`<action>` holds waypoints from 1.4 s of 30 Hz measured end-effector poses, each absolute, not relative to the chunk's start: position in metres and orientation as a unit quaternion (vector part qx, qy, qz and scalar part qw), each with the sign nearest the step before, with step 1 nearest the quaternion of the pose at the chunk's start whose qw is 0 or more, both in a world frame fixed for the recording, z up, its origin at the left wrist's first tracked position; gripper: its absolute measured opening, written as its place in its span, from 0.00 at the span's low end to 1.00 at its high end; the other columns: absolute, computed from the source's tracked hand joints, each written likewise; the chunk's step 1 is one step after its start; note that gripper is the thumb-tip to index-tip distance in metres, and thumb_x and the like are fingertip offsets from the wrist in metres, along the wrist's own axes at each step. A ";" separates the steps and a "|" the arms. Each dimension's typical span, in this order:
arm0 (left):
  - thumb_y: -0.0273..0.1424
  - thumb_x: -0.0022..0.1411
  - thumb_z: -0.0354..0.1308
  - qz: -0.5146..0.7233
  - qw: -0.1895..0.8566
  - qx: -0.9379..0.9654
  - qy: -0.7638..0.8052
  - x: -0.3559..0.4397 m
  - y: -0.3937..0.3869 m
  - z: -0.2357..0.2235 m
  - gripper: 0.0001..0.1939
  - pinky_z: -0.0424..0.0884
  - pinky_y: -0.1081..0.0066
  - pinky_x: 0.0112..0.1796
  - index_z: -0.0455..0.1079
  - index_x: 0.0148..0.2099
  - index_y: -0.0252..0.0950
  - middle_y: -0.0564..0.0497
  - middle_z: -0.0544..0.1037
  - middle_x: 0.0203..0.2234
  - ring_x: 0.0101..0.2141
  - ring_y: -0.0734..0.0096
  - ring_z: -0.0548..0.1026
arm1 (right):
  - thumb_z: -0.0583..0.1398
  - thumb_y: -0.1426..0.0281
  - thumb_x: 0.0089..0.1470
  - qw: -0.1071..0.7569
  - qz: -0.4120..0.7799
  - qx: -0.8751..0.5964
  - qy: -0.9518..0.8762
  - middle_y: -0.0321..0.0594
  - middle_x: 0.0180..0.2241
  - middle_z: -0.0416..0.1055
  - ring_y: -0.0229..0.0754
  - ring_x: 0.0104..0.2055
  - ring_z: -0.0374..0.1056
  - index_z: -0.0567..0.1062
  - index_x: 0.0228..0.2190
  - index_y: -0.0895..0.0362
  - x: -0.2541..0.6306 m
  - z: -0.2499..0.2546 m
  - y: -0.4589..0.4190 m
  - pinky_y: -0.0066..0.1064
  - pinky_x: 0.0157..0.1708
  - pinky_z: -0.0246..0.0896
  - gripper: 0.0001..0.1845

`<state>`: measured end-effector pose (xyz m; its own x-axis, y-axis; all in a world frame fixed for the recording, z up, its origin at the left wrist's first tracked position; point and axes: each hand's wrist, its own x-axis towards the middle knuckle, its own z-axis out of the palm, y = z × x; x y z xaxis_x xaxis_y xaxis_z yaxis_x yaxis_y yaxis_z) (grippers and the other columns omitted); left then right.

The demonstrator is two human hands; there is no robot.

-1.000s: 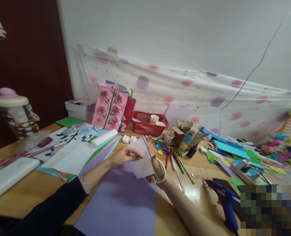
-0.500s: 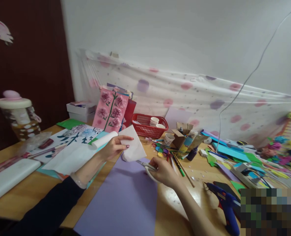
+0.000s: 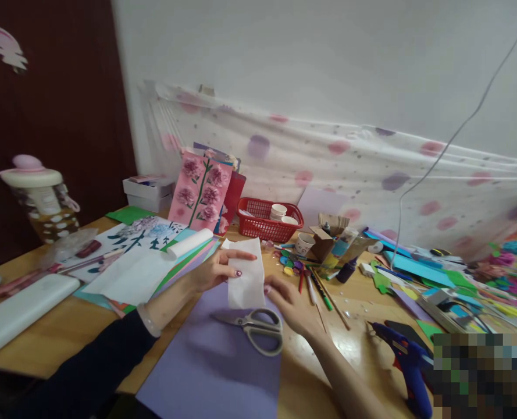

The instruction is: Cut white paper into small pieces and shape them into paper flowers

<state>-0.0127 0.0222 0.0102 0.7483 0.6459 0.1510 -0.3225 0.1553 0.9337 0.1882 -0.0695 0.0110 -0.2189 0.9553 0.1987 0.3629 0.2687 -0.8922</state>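
Nearest lies a purple paper sheet [image 3: 210, 372], with a blue hot-glue gun [image 3: 404, 352] on the wooden table [image 3: 319, 384] to its right. Grey-handled scissors [image 3: 244, 320] now rest on the sheet; half a second ago the right hand [image 3: 291, 302] held them. That leaves this hand without a tool, its curled fingers at the right edge of the white paper piece [image 3: 246, 285]; whether they pinch it, I cannot tell. The left hand [image 3: 212, 270] grips the piece's left side between thumb and fingers, seemingly raised over the sheet's far end. Beyond stand a paper cup [image 3: 305, 245], a red plastic basket [image 3: 267, 227] and a pink flower card [image 3: 200, 192].
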 end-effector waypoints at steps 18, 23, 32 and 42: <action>0.25 0.53 0.56 0.294 0.558 0.755 0.177 0.001 0.005 0.012 0.18 0.66 0.64 0.46 0.73 0.48 0.39 0.47 0.77 0.45 0.46 0.61 0.72 | 0.65 0.58 0.42 0.469 0.567 -0.428 -0.524 0.38 0.26 0.73 0.36 0.25 0.66 0.75 0.33 0.60 0.180 -0.003 -0.061 0.26 0.26 0.59 0.20; 0.25 0.55 0.56 0.388 0.563 0.705 0.186 0.009 0.000 0.006 0.33 0.65 0.65 0.48 0.55 0.63 0.40 0.43 0.69 0.53 0.49 0.62 0.70 | 0.66 0.57 0.40 0.458 0.623 -0.433 -0.463 0.37 0.22 0.72 0.33 0.21 0.63 0.75 0.28 0.61 0.173 -0.005 -0.064 0.23 0.22 0.56 0.20; 0.31 0.56 0.58 0.433 0.670 0.552 0.243 0.019 -0.011 0.008 0.38 0.69 0.72 0.36 0.45 0.65 0.36 0.48 0.76 0.34 0.34 0.70 0.74 | 0.66 0.56 0.38 0.456 0.625 -0.451 -0.445 0.36 0.21 0.71 0.33 0.21 0.63 0.74 0.25 0.61 0.171 -0.007 -0.062 0.24 0.22 0.56 0.20; 0.32 0.53 0.61 0.423 0.659 0.579 0.226 0.016 -0.006 0.006 0.27 0.70 0.73 0.34 0.63 0.55 0.35 0.45 0.76 0.40 0.35 0.69 0.74 | 0.67 0.57 0.37 0.448 0.643 -0.456 -0.421 0.37 0.22 0.72 0.34 0.21 0.64 0.73 0.28 0.61 0.169 -0.008 -0.065 0.24 0.22 0.56 0.20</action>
<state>0.0161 -0.0060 0.0057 0.5392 0.8199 0.1922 -0.2962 -0.0290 0.9547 0.1692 -0.0648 -0.0078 -0.1814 0.9610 -0.2089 -0.1913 -0.2429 -0.9510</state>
